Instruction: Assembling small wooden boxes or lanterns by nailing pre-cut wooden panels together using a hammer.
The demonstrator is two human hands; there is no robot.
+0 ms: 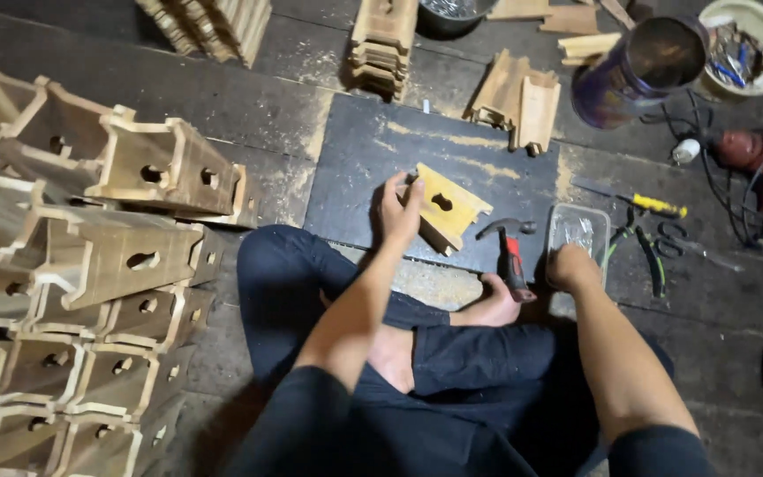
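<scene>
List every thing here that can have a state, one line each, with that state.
left hand: gripping the wooden piece's edge
right hand: reaching into the container
wooden piece: tilted up on the dark board
hammer: lying loose, unheld
clear plastic container: open, no lid
drill: lying on its side
finished wooden pieces: stacked at the left

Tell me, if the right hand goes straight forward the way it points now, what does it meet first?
The right hand points away from the person, at the clear plastic container. It already seems to be at the container's near edge, so that comes first, though depth is hard to judge.
</scene>
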